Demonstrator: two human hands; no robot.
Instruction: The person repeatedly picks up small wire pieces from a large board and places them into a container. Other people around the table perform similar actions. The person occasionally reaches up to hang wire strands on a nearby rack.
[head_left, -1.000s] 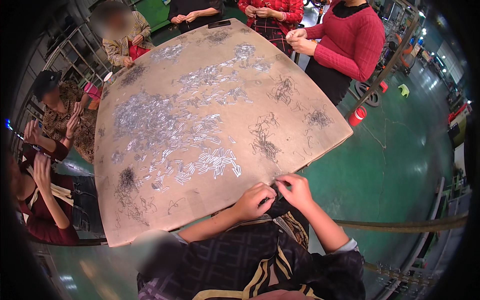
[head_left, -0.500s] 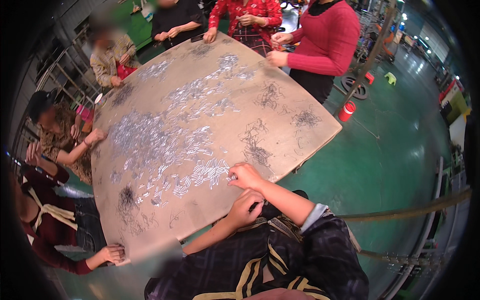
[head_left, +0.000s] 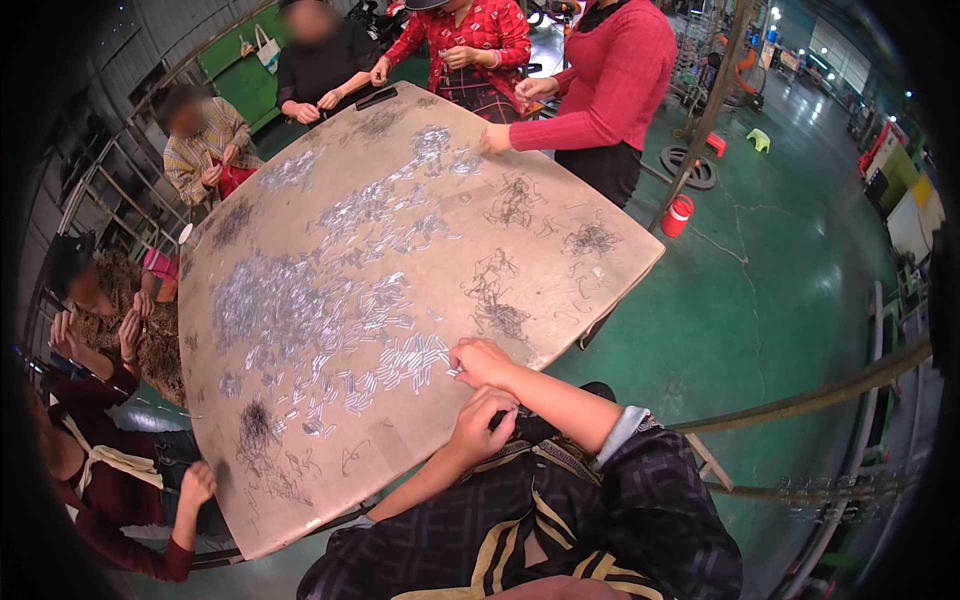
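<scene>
1. Resting at the near edge of the desk (head_left: 300,500), the right hand (head_left: 483,362) lies just beside a spread of small silvery metal pieces (head_left: 405,362), which sit directly to the left of its fingers (head_left: 461,350) and a little farther from the person

2. Most of these metal pieces are short and slender; those nearest the fingers lie with their long axes roughly pointing away from the person, packed side by side in a loose band that runs leftward across the desk

3. The right hand is the nearer of the two to that band: its fingers are curled and their tips meet the desk at the band's right end, seemingly pinching something small, though what they hold is too small to tell

4. The left hand (head_left: 481,424) sits below the right hand, closer to the body, at or just off the desk edge; its fingers are bent inward in a loose clench, and whether they hold a piece cannot be told

5. Both forearms come in from the lower edge and cross toward each other, the right forearm in a dark patterned sleeve (head_left: 640,470) with a pale cuff

6. Beyond the right fingers, up and slightly right, lies a tangle of dark thin wires (head_left: 497,315), well apart from the left hand

7. Other people stand or sit around the far and left sides of the desk, their hands busy at their own edges
</scene>
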